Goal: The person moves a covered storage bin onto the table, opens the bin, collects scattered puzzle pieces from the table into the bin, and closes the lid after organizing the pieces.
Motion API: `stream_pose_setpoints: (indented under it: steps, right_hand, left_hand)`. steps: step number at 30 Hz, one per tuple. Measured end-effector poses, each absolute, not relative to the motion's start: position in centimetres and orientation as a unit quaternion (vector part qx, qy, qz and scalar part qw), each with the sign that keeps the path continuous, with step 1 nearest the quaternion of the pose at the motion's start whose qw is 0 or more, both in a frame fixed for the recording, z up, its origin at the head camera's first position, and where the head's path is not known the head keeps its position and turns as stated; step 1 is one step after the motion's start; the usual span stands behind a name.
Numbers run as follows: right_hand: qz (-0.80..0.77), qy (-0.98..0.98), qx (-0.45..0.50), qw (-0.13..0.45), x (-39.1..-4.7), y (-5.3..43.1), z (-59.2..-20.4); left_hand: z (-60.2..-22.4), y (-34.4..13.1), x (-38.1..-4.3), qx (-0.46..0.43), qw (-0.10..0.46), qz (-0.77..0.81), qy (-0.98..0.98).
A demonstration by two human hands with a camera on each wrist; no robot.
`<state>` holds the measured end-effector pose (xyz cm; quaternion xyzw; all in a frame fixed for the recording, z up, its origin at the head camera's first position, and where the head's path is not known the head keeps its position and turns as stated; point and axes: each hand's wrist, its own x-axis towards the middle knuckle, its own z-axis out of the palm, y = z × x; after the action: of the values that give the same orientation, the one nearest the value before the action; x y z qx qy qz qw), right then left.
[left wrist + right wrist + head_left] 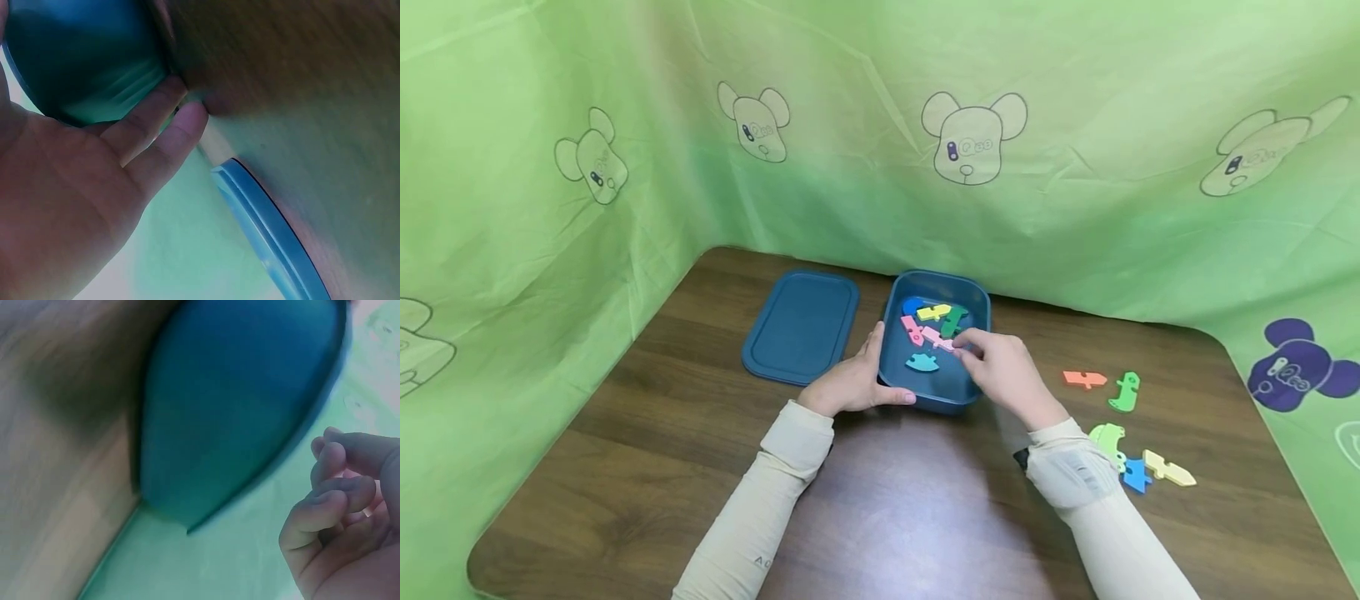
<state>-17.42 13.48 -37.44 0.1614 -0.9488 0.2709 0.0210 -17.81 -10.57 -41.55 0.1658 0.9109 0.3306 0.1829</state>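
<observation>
Green cloth (865, 217) printed with mouse-like heads hangs behind a brown wooden table (662, 467). A dark blue box (951, 390) stands near the back edge, its lid (801, 325) flat to the left. The left hand (853, 379) rests against the box's near-left corner, fingers extended along the outer wall. The right hand (1007, 371) reaches inside, thumb and forefinger pinching a pale pink piece (934, 336). Around that lie yellow (934, 312), dark green (955, 320), blue (913, 306), deeper pink (912, 331) and teal (922, 362) pieces (all flat toy shapes). Right of the box, orange (1084, 380), green (1125, 392), lime (1107, 440), blue and cream (1168, 468) pieces lie on the table.
</observation>
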Motion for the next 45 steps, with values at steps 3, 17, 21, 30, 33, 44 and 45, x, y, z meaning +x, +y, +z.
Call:
stream_pose_setpoints:
  steps: [3,17,21,30,33,44,45]
  right_hand:
    - [0.272,-0.949,0.154,0.031,-17.0,14.9,-37.4]
    - [0.206,-0.970,0.110,0.070,-15.3,26.0,-38.9]
    - [0.182,-0.981,0.069,0.019,-15.9,28.9,-39.5]
    - [0.147,-0.986,0.038,-0.075,-17.6,32.1,-40.9]
    - [0.132,-0.987,0.024,-0.086,-18.2,32.1,-41.1]
    - [0.100,-0.991,0.037,-0.083,-19.1,31.9,-41.1]
    - [0.101,-0.991,0.040,-0.083,-19.1,31.8,-41.1]
  left_hand:
    - [-41.6,-10.5,-17.8,0.164,0.182,0.333,0.910]
    - [-41.4,-10.6,-17.8,0.165,0.186,0.339,0.907]
    - [-41.4,-10.7,-17.9,0.167,0.182,0.336,0.909]
    - [-41.4,-10.5,-17.8,0.174,0.178,0.334,0.909]
    - [-41.5,-10.5,-17.8,0.176,0.177,0.332,0.910]
    - [-41.7,-10.6,-18.1,0.171,0.179,0.335,0.909]
    - [-41.7,-10.6,-18.1,0.171,0.179,0.336,0.909]
